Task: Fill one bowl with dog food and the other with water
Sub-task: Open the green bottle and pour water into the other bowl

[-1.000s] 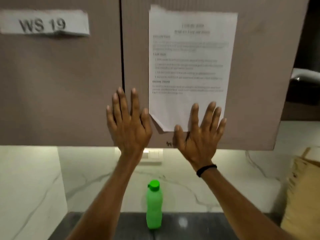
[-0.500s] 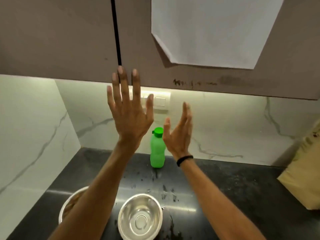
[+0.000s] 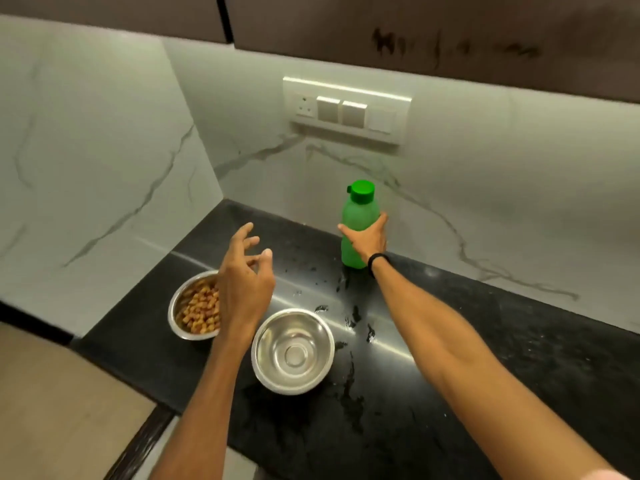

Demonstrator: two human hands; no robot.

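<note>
At wall (image 3: 502, 174), right hand (image 3: 367, 240) outstretched, gripping bottle (image 3: 358, 210)

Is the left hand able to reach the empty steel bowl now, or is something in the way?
Probably yes. The left hand is open, holds nothing and hangs just beside the empty bowl, with nothing between them. The right hand is farther back, gripping the green bottle.

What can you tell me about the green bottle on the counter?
The green bottle looks like matte plastic, with a darker green cap closed on top. It stands upright at the back of the black counter, close to the marble wall. The right hand grips its middle. Its fill level cannot be seen.
</note>
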